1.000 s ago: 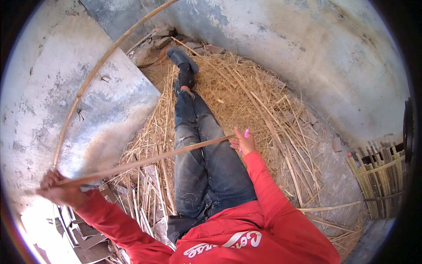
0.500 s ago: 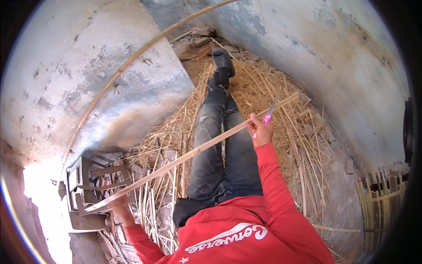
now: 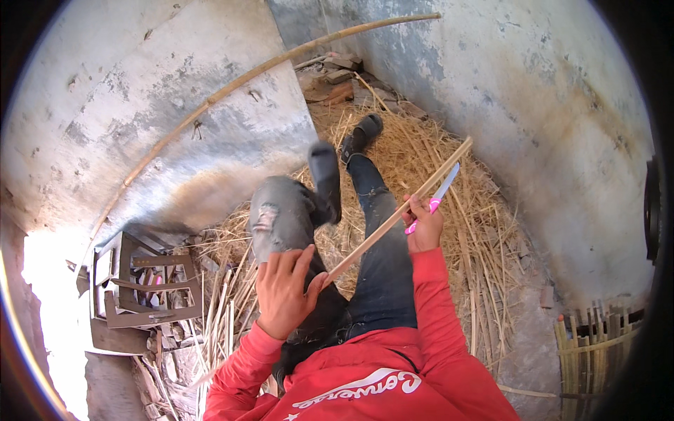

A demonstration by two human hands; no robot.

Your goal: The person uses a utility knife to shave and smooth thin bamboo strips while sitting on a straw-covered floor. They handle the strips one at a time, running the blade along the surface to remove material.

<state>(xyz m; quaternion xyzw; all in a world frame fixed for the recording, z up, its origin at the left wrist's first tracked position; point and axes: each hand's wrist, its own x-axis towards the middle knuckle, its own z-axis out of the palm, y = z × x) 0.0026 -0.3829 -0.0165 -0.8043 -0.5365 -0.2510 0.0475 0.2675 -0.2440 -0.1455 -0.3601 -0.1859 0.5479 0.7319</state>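
Note:
A knife (image 3: 447,181) with a pink and white handle points up and away from my right hand (image 3: 425,226), whose fingers are closed on it. The same hand grips a long, pale bamboo strip (image 3: 379,234), which lies alongside the blade. The strip slants down left across my legs to my left hand (image 3: 284,291). That hand lies over my raised left thigh with its fingers stretched out and its thumb by the strip. My left hand and sleeve hide the strip's lower part; a blurred pale end shows beside the sleeve.
Straw and split bamboo strips (image 3: 484,281) cover the floor around my legs. A brown frame-like stand (image 3: 151,319) is at the left. A long bent pole (image 3: 210,102) runs along the wall. A woven bamboo basket (image 3: 597,351) stands at the right; bricks (image 3: 342,63) lie in the far corner.
My left hand has come off the strip's far left end and moved right over my thigh. My left leg has bent up. The right hand keeps the knife and strip.

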